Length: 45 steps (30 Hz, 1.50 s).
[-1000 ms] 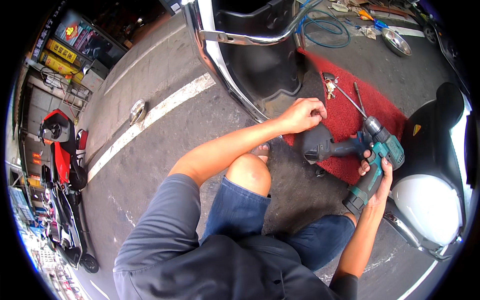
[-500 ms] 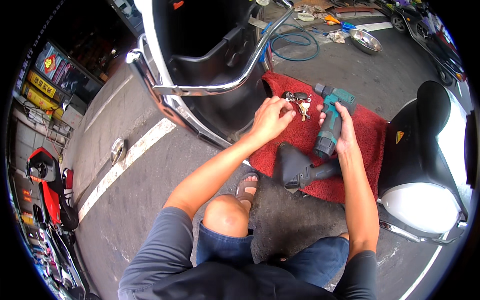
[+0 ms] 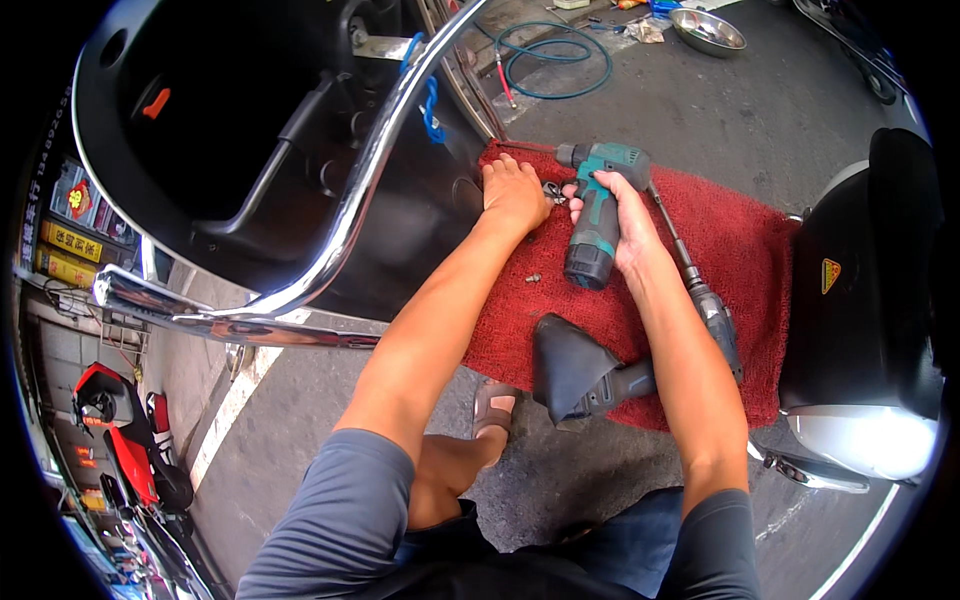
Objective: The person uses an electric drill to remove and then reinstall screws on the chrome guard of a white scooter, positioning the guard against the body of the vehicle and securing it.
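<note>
My right hand (image 3: 632, 225) grips a teal and black cordless drill (image 3: 597, 215) above a red mat (image 3: 735, 230). From the drill's chuck a long thin bit points left, its tip beside the far corner of the scooter's black inner panel (image 3: 425, 215). My left hand (image 3: 512, 195) is at the near side of that bit, by the panel's edge, its fingers stretched forward over the mat and partly foreshortened. Between the two hands a bunch of keys (image 3: 553, 192) is partly covered. Nearer me, small metal fasteners (image 3: 533, 278) lie on the mat.
A second power tool (image 3: 715, 315) with a long shaft lies partly under my right forearm. At the mat's near edge sits a black boot-covered tool (image 3: 575, 370). A chrome bar (image 3: 365, 190) curves round the scooter front; its black seat (image 3: 850, 290) is right. Beyond lie a hose (image 3: 560, 55) and metal bowl (image 3: 708, 32).
The view has shifted left toward the scooter's front. Both hands and the drill have moved left and farther away, toward the panel. A long bit and the small fasteners now show.
</note>
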Tool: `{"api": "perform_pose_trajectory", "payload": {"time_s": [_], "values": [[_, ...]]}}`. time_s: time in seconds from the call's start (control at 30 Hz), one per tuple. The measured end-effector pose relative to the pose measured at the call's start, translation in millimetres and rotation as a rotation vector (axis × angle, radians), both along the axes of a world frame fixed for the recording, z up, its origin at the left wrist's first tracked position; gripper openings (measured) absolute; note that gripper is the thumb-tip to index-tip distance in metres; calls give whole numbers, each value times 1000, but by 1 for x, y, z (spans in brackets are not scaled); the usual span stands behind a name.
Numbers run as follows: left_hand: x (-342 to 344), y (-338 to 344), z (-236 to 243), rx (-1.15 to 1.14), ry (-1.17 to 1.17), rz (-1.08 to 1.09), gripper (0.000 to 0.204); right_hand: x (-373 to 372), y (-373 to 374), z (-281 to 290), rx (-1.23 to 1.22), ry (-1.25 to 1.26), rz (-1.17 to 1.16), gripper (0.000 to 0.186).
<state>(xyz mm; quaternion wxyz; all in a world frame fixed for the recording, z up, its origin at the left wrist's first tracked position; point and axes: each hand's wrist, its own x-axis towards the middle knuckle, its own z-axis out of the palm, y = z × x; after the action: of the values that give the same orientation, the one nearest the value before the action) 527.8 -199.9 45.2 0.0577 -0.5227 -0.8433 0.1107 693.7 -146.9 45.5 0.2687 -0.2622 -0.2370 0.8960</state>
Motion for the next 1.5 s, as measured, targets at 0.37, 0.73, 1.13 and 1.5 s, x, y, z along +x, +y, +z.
{"api": "perform_pose_trajectory", "payload": {"time_s": [0.37, 0.73, 1.13, 1.5], "values": [[-4, 17, 0, -135, -36, 74, 88, -6, 2, -7, 86, -51, -30, 32], [2, 11, -1, -101, -23, 41, 84, -1, 11, -9, 99, -56, 15, 34], [3, 8, -6, 9, -58, 71, 71, 3, 65, 25, 278, -234, 228, 32], [5, 12, 1, 53, -162, 182, 73, 1, 64, 24, 317, -202, 189, 32]]}}
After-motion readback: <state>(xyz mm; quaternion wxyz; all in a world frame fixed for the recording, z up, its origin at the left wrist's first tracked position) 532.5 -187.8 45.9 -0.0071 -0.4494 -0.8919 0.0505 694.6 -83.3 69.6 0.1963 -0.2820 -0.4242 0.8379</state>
